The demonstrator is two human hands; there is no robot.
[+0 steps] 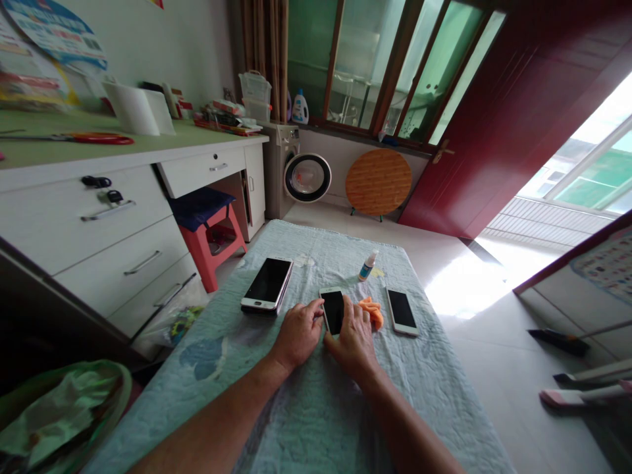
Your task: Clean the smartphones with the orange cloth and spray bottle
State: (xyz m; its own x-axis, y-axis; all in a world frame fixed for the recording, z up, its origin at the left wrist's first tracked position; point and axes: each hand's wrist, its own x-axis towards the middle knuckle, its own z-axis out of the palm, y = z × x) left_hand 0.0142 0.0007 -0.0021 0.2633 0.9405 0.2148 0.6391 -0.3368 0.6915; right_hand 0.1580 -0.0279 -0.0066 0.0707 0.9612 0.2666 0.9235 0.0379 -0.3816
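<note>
A white phone with a dark screen (pixel 334 309) lies on the light blue cloth-covered table (pixel 306 408). My left hand (pixel 297 332) pinches its left edge with thumb and fingers. My right hand (pixel 353 337) grips its right edge and lower corner. An orange cloth (pixel 373 311) sits just right of my right hand, partly under it. A stack of two larger phones (pixel 267 284) rests to the left. Another white phone (pixel 401 310) lies to the right. A small spray bottle (pixel 368 265) lies behind the orange cloth.
A white desk with drawers (pixel 99 224) runs along the left, with a red stool (pixel 210 230) under it. A washing machine (pixel 301 172) and a round wooden tabletop (pixel 378 182) stand by the far wall. A green bag (pixel 59 415) sits at lower left.
</note>
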